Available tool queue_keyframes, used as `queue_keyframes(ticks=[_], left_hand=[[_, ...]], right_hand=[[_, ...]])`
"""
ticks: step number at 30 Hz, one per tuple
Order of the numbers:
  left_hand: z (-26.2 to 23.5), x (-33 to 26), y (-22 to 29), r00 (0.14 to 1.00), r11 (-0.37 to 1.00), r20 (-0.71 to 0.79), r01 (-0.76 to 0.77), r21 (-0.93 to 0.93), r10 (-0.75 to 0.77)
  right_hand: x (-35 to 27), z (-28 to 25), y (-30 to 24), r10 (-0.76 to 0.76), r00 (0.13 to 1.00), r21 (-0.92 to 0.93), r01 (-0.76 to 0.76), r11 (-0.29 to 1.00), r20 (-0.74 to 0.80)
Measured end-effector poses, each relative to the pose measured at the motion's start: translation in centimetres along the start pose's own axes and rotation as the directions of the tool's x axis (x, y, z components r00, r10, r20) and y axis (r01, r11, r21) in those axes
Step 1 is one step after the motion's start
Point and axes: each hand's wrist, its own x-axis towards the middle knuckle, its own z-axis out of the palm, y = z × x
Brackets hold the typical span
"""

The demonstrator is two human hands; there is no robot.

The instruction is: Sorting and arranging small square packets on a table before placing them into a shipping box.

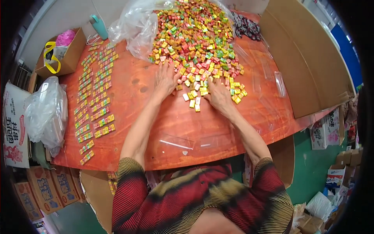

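A large heap of small wrapped candies (191, 35) in red, yellow, green and orange spreads across the back middle of the red table. My left hand (165, 80) lies at the heap's near left edge, fingers stretched out and touching the candies there. Bent over the loose yellow candies at the near right edge is my right hand (219, 94); its thumb and fingers are apart. Between the hands, several yellow and white-sided candies (193, 97) lie loose. Neither hand visibly lifts a piece. Candies laid side by side in short rows (103, 121) form columns on the left of the table.
Clear plastic bags (136, 29) lie beside the heap. Transparent strips (177, 142) rest near the front edge and at right. A tall cardboard panel (307, 54) borders the table's right side. Back left stand an open carton (72, 50) and a teal bottle (98, 26).
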Motion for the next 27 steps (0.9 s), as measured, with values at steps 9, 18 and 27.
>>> queue_keyframes(ticks=[9, 18, 27], left_hand=[[1.5, 7.9, -4.3, 0.997, 0.997, 0.055, -0.065, 0.040, 0.063], [3.1, 3.7, -3.0, 0.998, 0.978, 0.059, -0.013, 0.207, 0.000], [-0.6, -4.8, 1.2, 0.980, 0.999, 0.198, 0.017, 0.042, -0.025]], right_hand=[[10.4, 0.0, 1.6, -0.200, 0.971, 0.043, 0.207, 0.977, -0.132], [14.1, 4.9, -1.0, -0.267, 0.964, -0.079, 0.267, 0.960, 0.015], [5.3, 3.5, -2.5, -0.349, 0.937, -0.054, 0.350, 0.935, 0.020]])
